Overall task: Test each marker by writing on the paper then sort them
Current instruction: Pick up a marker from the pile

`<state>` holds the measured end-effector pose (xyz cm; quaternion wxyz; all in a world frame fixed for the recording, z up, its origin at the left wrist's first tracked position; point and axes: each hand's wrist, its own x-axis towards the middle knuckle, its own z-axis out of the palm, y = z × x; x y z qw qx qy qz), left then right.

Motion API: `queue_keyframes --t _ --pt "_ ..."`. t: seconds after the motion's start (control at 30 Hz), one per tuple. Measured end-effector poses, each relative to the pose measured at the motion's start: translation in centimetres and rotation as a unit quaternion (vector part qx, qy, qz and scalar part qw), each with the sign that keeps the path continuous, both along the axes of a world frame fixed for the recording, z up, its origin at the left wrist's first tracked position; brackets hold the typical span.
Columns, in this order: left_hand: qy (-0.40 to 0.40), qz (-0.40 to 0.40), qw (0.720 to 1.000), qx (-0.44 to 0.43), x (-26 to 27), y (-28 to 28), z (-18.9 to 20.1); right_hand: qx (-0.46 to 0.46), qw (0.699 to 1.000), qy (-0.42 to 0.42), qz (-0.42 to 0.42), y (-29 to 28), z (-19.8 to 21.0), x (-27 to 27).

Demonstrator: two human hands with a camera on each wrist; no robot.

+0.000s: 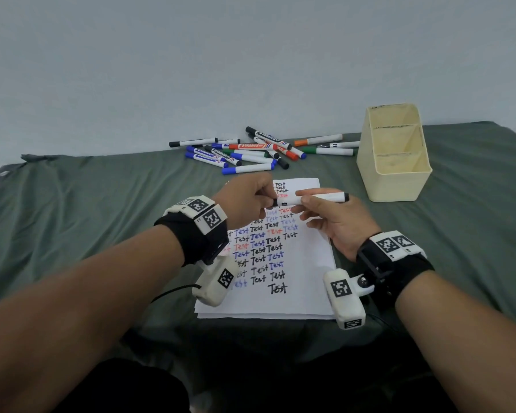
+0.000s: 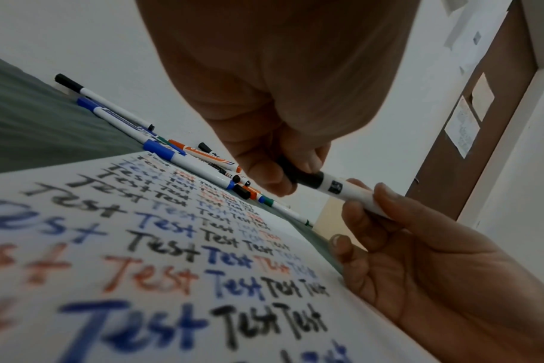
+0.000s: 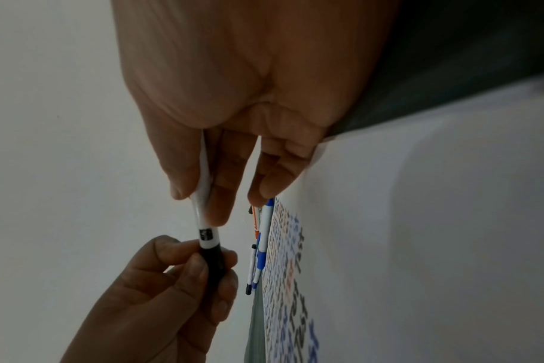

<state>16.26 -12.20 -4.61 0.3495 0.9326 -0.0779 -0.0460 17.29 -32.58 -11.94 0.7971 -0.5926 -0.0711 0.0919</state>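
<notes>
A white marker with a black cap (image 1: pixel 316 198) is held level above the paper (image 1: pixel 304 293), which is covered with "Test" written in black, blue and red. My left hand (image 1: pixel 267 201) curls its fingers around the black cap (image 2: pixel 305 178) at the marker's left end. My right hand (image 1: pixel 303 204) pinches the white barrel (image 3: pixel 202 196) between thumb and fingers. The cap sits against the barrel. A pile of several markers (image 1: pixel 251 150) with black, blue, red, green and orange caps lies beyond the paper near the wall.
A cream three-compartment organizer (image 1: pixel 393 153) stands at the back right on the green cloth (image 1: pixel 87 219), with no markers showing inside. A pale wall rises right behind the pile. A brown door with notes (image 2: pixel 469 122) shows in the left wrist view.
</notes>
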Motion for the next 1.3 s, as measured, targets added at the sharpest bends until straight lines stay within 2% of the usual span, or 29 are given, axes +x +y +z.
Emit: queue_keyframes --t 0.1,0.2,0.3,0.37,0.43,0.5,0.67,0.77,0.93,1.03,1.1,1.23,1.3 --pt "-0.014 -0.025 1.000 0.009 0.2 0.8 -0.3 -0.003 1.000 -0.004 -0.003 0.0 -0.2 0.0" --pt "-0.043 -0.077 0.986 0.141 1.5 2.4 -0.6 -0.028 0.999 -0.026 0.005 0.1 -0.4 -0.2" --pt "0.027 -0.065 0.942 0.329 3.3 4.9 -2.4 -0.022 1.000 -0.015 -0.013 0.2 -0.4 -0.2" --pt "0.104 -0.017 0.914 0.391 3.8 6.5 -3.7 -0.009 1.000 -0.002 -0.026 0.1 -0.4 0.0" --pt "0.166 0.006 0.911 0.378 4.0 7.3 -4.6 -0.008 1.000 0.001 -0.029 0.2 -0.4 0.1" --pt "0.195 0.015 0.911 0.362 4.4 7.7 -5.2 -0.002 1.000 0.004 -0.030 0.2 -0.4 0.1" --pt "0.213 0.017 0.916 0.340 5.5 8.4 -6.0 0.011 0.998 0.006 -0.065 0.3 0.3 0.2" --pt "0.216 0.013 0.917 0.334 5.5 8.4 -6.2 -0.043 0.989 -0.037 -0.133 0.4 1.8 0.7" --pt "0.214 0.011 0.921 0.326 5.2 8.2 -6.1 -0.129 0.957 -0.145 -0.218 -0.9 6.3 3.1" --pt "0.213 0.006 0.922 0.323 5.2 8.2 -6.1 -0.258 0.893 -0.216 -0.300 -2.5 9.6 5.9" --pt "0.213 0.005 0.924 0.317 5.2 8.3 -6.2 -0.309 0.857 -0.235 -0.340 -4.2 11.8 8.0" --pt "0.209 0.008 0.930 0.303 5.3 8.5 -6.6 -0.366 0.802 -0.250 -0.400 -7.1 14.4 10.7" --pt "0.210 0.006 0.930 0.301 5.3 8.5 -6.6 -0.410 0.786 -0.239 -0.397 -7.7 14.2 11.3"
